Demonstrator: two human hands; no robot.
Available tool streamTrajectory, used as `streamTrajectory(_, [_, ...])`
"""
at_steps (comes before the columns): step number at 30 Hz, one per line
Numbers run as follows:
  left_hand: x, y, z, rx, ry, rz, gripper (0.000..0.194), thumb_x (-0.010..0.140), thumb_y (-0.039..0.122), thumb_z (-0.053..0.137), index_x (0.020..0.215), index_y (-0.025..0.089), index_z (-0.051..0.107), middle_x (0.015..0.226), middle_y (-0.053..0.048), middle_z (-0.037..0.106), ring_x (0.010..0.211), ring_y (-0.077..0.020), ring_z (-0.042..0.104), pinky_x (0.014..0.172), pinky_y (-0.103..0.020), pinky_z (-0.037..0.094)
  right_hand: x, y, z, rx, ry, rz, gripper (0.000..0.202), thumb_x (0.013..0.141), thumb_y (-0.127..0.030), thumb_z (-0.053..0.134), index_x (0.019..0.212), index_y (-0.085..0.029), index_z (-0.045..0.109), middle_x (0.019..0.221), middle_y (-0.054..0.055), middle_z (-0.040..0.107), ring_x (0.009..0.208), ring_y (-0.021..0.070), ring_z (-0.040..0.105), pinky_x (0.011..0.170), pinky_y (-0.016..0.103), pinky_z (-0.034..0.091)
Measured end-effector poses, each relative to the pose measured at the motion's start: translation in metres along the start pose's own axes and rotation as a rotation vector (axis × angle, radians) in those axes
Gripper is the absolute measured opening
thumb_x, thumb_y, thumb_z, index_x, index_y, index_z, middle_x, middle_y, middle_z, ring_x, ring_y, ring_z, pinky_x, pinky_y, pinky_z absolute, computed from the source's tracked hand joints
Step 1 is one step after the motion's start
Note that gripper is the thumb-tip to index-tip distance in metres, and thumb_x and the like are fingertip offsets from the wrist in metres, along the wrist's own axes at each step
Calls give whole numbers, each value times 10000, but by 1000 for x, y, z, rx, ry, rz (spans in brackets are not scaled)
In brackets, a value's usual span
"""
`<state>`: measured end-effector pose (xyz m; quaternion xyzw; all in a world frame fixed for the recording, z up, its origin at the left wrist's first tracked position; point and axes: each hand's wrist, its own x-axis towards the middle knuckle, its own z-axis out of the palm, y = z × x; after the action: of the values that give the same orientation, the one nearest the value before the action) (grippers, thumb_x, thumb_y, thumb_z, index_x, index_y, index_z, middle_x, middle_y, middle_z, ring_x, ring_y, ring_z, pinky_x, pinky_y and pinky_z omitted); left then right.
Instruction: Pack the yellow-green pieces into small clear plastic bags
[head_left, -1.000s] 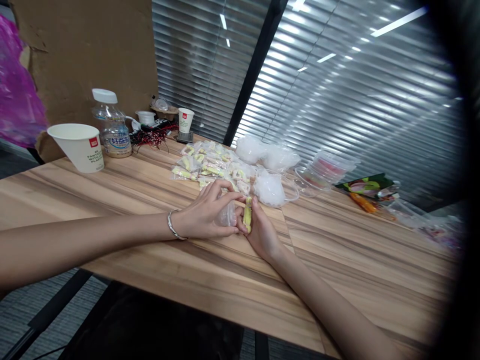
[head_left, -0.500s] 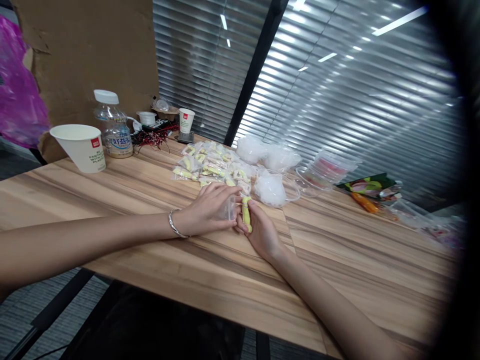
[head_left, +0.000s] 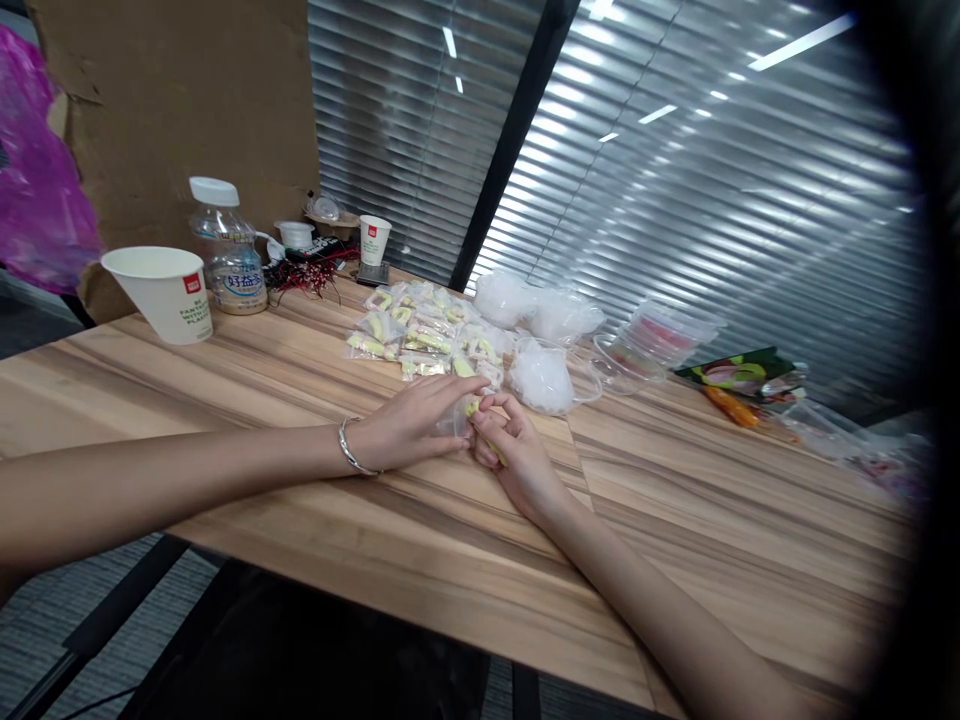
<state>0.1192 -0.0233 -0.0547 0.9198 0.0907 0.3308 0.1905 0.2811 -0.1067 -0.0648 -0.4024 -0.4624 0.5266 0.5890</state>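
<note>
Over the wooden table [head_left: 315,510], my left hand [head_left: 420,420] holds a small clear plastic bag [head_left: 450,418] between thumb and fingers. Close on its right, my right hand [head_left: 514,450] pinches a small yellow item [head_left: 472,408]. The yellow item's upper tip is at the bag; whether it is inside the bag's mouth I cannot tell. My right fingers cover most of it. Just beyond my hands lies a pile of clear bags with yellow pieces in them [head_left: 427,335]. White translucent bundles [head_left: 544,375] sit to the right of the pile.
At the left stand a large paper cup [head_left: 165,300] and a bottle with a white lid [head_left: 234,260]. Red and black wires [head_left: 307,275] and a smaller cup [head_left: 373,240] are farther back. Clear containers [head_left: 652,335] and colourful packets [head_left: 739,375] lie at the right.
The yellow item has moved left, from upright in my right fingers to the clear bag. My right fingers have curled more over it. My left hand has barely moved.
</note>
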Motion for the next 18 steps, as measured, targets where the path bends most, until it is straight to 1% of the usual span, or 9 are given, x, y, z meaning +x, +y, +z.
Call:
streamTrajectory(5, [2,3,-3,-46,-54,64,512,843,271,564,1322,201,399,1258,-111,526,1158,-227,485,969,-374,390,-1,1,0,-93,-5,-13,190,788,-284,658,844,-201,497,692,-44,512,464,44,313,436,199,192])
streamTrajectory(7, [2,3,-4,-52,-72,69,512,843,251,562,1326,200,400,1265,-110,524,1167,-220,481,979,-369,385,-1,2,0,-121,5,-12,164,789,-271,648,848,-198,514,713,-36,510,480,50,329,446,205,204])
streamTrajectory(11, [2,3,-4,-60,-79,56,526,828,198,561,1328,209,401,1261,-106,529,1166,-221,483,977,-382,388,-2,1,0,-137,23,4,109,802,-265,611,865,-197,555,689,-30,487,513,71,359,471,215,238])
streamTrajectory(14, [2,4,-5,-61,-83,42,505,823,183,558,1309,208,424,1249,-104,535,1157,-221,486,972,-382,390,-3,-1,1,-132,40,14,108,787,-268,614,857,-191,586,728,-13,519,542,82,394,508,228,299])
streamTrajectory(18, [3,6,-6,-53,-107,27,480,827,191,557,1293,204,441,1250,-107,528,1149,-223,484,971,-376,389,-4,-1,1,-103,52,17,111,775,-259,615,858,-186,616,791,6,558,622,105,471,628,259,396])
